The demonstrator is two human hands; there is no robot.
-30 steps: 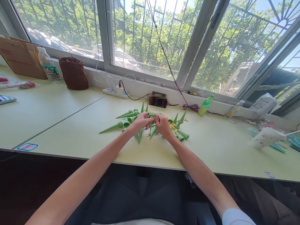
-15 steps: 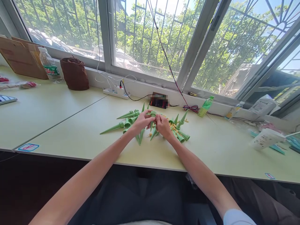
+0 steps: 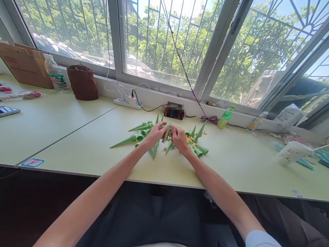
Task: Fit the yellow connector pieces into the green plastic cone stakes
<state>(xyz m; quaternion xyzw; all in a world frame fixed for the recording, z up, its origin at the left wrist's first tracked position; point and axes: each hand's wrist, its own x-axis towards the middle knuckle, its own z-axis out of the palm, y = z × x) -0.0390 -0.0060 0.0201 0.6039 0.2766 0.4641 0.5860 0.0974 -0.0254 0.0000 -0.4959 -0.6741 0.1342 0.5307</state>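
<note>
My left hand (image 3: 157, 132) is closed around a green plastic watering spike (image 3: 167, 133), holding it over the table with its wide end up and its point slanting down. Right beside the wide end, my right hand (image 3: 178, 136) is pinched; whatever lies between its fingertips is hidden. More green spikes (image 3: 124, 141) lie left of my hands, some with ribbed caps. Beyond my right hand, several green spikes (image 3: 199, 151) are mixed with a heap of small yellow plastic parts (image 3: 190, 140).
A phone (image 3: 174, 111) leans by the wall behind the pile, near a power strip (image 3: 127, 103). A green bottle (image 3: 226, 117) stands back right. To the left are a brown bag (image 3: 82, 82), a clear bottle (image 3: 56, 76) and a cardboard box (image 3: 23, 67). The table's front edge (image 3: 164, 184) runs below my forearms.
The held spike has tilted, its wide end tipping to the right and its point swinging left. Both hands stay in nearly the same place.
</note>
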